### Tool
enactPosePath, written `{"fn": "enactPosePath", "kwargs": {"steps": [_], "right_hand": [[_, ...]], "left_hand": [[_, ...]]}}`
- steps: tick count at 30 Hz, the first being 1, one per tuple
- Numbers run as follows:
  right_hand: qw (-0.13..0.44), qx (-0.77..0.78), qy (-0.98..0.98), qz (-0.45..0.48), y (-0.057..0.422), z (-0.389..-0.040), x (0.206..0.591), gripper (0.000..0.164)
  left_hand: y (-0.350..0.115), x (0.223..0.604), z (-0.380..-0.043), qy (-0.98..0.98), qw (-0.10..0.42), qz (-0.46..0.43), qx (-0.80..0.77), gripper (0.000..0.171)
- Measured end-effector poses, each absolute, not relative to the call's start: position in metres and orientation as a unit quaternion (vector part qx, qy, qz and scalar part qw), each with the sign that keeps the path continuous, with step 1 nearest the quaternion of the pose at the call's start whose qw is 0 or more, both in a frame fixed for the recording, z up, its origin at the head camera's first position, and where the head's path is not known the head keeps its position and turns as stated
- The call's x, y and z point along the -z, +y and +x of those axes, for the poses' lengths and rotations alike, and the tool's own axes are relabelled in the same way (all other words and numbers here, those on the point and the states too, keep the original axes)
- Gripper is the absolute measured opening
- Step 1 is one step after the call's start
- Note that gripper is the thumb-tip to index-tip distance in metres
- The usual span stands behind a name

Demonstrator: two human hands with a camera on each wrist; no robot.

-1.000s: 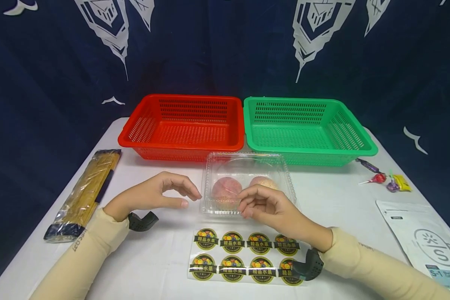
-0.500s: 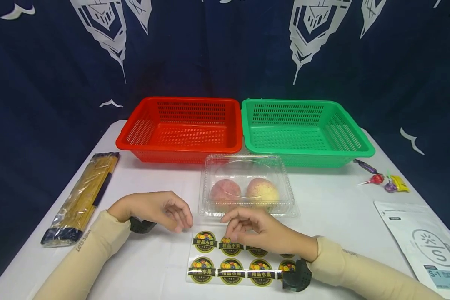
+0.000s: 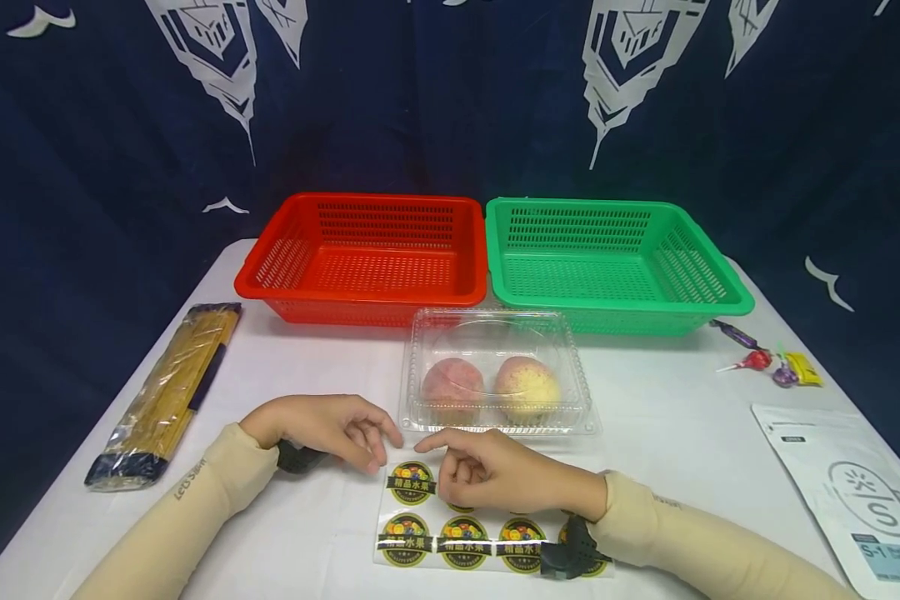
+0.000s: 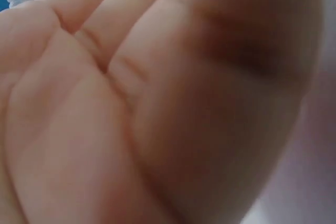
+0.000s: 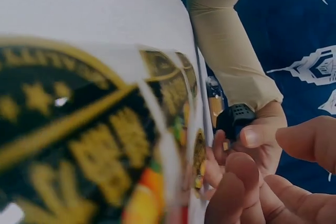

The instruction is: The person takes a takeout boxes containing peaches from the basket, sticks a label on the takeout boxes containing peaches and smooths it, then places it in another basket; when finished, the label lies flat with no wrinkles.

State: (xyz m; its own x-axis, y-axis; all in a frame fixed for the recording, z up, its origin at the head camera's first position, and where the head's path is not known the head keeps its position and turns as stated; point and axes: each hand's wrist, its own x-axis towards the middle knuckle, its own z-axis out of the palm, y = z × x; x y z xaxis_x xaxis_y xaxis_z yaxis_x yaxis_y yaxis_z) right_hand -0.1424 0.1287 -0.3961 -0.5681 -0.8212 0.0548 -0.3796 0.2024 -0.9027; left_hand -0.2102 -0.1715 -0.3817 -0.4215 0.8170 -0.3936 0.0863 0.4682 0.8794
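A sheet of round black-and-gold fruit stickers (image 3: 465,540) lies flat at the front of the table. My left hand (image 3: 326,427) is at the sheet's upper left corner, fingers loosely bent and thumb tip close to the edge. In the right wrist view the thumb of that left hand (image 5: 265,135) stands apart from its fingers. Over the upper row of stickers is my right hand (image 3: 506,473), index finger stretched toward the same corner and the other fingers bent in. Just behind both hands sits a closed clear plastic clamshell box (image 3: 495,333) holding two peaches (image 3: 527,390). The left wrist view shows mostly palm (image 4: 68,129).
A red basket (image 3: 367,296) and a green basket (image 3: 615,304) stand side by side at the back. Wrapped wooden chopsticks (image 3: 167,392) lie left. On the right are a red lollipop (image 3: 756,360), other wrapped sweets (image 3: 801,368) and a white pouch (image 3: 843,492).
Both hands have come back from the clamshell box toward the sticker sheet. The right hand has moved left across the sheet, its index finger now stretched out, and the hands are closer together.
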Motion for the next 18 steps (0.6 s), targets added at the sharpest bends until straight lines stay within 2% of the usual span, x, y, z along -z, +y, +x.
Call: {"fn": "enactPosePath", "kwargs": {"steps": [11,18], "right_hand": [[0.230,0.474,0.740,-0.419,0.128,-0.142,0.410,0.046],[0.194,0.472,0.736,-0.444,0.127,-0.143,0.420,0.048]], "left_hand": [[-0.166,0.385,-0.207,0.719,0.461,0.300,-0.424,0.042],[-0.161,0.391,-0.204,0.714,0.462,0.297,-0.433,0.039]]}}
